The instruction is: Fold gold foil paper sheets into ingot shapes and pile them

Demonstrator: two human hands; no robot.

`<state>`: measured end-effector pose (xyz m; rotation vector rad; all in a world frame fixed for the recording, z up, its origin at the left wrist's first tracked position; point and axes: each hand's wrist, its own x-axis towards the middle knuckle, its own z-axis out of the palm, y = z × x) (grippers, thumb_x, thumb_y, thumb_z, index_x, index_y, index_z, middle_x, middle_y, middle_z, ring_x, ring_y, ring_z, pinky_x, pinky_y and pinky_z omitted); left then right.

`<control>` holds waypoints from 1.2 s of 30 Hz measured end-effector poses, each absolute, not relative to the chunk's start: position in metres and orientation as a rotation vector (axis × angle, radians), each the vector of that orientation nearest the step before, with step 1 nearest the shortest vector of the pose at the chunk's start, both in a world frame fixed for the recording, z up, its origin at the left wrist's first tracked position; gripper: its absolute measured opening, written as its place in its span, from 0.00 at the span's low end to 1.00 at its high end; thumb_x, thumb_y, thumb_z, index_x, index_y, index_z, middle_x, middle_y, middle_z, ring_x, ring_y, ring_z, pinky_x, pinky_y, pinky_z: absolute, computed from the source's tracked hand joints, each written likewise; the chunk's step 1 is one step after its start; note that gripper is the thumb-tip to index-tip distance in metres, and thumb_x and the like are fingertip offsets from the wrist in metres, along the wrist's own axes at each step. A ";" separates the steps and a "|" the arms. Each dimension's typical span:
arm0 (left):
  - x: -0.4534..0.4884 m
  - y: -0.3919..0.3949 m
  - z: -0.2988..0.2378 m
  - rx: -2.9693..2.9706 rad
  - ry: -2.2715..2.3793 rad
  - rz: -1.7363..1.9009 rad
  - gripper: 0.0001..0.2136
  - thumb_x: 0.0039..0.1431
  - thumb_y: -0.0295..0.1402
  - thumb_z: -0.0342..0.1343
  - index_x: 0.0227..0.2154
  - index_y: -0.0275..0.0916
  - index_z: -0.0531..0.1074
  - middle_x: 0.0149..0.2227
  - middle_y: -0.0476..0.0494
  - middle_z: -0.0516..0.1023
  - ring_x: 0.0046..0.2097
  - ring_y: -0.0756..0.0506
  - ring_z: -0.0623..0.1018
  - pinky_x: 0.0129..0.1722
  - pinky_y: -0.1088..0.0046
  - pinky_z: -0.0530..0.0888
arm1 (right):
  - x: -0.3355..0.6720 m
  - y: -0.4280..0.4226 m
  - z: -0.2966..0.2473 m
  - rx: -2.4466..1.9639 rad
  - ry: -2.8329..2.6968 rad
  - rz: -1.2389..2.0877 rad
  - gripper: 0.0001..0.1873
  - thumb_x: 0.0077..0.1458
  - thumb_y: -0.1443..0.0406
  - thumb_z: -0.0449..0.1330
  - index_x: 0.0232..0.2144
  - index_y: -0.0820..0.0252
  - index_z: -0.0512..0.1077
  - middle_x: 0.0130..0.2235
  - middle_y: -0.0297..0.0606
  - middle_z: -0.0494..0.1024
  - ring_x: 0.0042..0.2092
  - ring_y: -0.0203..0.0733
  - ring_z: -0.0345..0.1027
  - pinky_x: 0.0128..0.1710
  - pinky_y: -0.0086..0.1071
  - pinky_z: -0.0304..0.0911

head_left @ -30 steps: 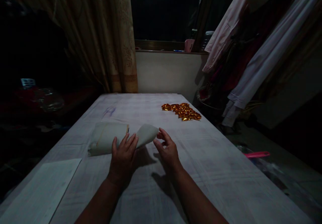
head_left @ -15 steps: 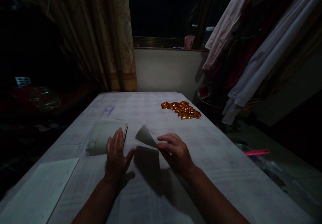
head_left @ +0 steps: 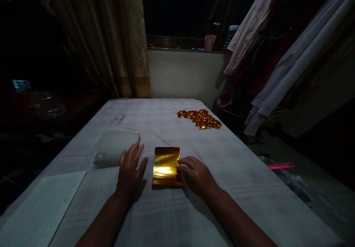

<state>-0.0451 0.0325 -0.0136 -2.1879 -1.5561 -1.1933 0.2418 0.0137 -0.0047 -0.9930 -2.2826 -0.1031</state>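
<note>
A shiny square sheet of gold foil paper (head_left: 165, 165) lies in front of me, gold face up. My right hand (head_left: 195, 175) pinches its right edge between thumb and fingers. To the left, my left hand (head_left: 130, 169) hovers with fingers apart and holds nothing. Its fingertips are by the right end of a pale, thick paper bundle (head_left: 115, 149) with a thin band across it. Farther back on the right sits a cluster of folded gold foil pieces (head_left: 202, 119).
A white cloth (head_left: 138, 217) covers the table. A sheet of white paper (head_left: 47, 206) lies at the near left. Curtains (head_left: 119, 36) hang behind, with clothes (head_left: 291, 54) at the right. On the sill stands a pink cup (head_left: 210, 42).
The sheet in my right hand, curled with its grey side showing before, now lies flat with the gold side up. My left hand has shifted slightly, its fingers more spread.
</note>
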 end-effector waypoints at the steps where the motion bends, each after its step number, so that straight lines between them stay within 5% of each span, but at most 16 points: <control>1: -0.043 0.031 -0.013 -2.213 -1.551 -1.181 0.19 0.71 0.41 0.43 0.59 0.42 0.68 0.62 0.35 0.72 0.64 0.38 0.70 0.66 0.48 0.58 | 0.245 0.016 -0.002 -1.022 -2.264 -0.086 0.17 0.57 0.74 0.58 0.44 0.52 0.80 0.46 0.43 0.82 0.47 0.47 0.74 0.44 0.40 0.71; 4: -0.039 0.028 -0.012 -2.312 -1.513 -1.142 0.16 0.70 0.40 0.46 0.53 0.44 0.73 0.59 0.37 0.75 0.62 0.38 0.72 0.65 0.47 0.59 | 0.250 0.031 0.006 -1.133 -2.169 0.007 0.22 0.54 0.76 0.57 0.47 0.53 0.79 0.47 0.42 0.82 0.48 0.46 0.75 0.47 0.40 0.71; 8: -0.037 0.027 -0.015 -2.379 -1.523 -1.079 0.16 0.70 0.39 0.47 0.54 0.45 0.72 0.59 0.37 0.75 0.62 0.37 0.72 0.64 0.45 0.61 | 0.240 0.058 0.008 -1.402 -1.894 0.175 0.17 0.57 0.66 0.61 0.49 0.53 0.79 0.45 0.40 0.82 0.43 0.44 0.76 0.44 0.38 0.71; 16: -0.043 0.034 -0.017 -2.372 -1.552 -1.086 0.17 0.69 0.42 0.47 0.54 0.45 0.72 0.57 0.37 0.77 0.58 0.36 0.74 0.62 0.46 0.63 | 0.221 0.075 -0.003 -1.403 -1.717 0.260 0.08 0.58 0.64 0.61 0.30 0.52 0.81 0.30 0.35 0.80 0.34 0.41 0.74 0.35 0.33 0.67; 26: -0.032 0.026 0.009 -2.327 -2.028 -1.250 0.23 0.64 0.48 0.51 0.55 0.43 0.75 0.27 0.49 0.79 0.31 0.44 0.79 0.39 0.65 0.73 | 0.214 0.062 0.017 -1.114 -1.392 0.237 0.12 0.61 0.59 0.60 0.32 0.55 0.81 0.33 0.39 0.82 0.35 0.42 0.75 0.31 0.32 0.68; 36: -0.028 0.024 0.011 -2.224 -2.410 -1.477 0.31 0.58 0.50 0.53 0.62 0.41 0.69 0.34 0.48 0.85 0.30 0.45 0.82 0.33 0.68 0.76 | 0.221 0.053 0.017 -1.053 -1.443 0.385 0.11 0.59 0.58 0.61 0.32 0.54 0.81 0.32 0.38 0.81 0.35 0.42 0.75 0.31 0.32 0.69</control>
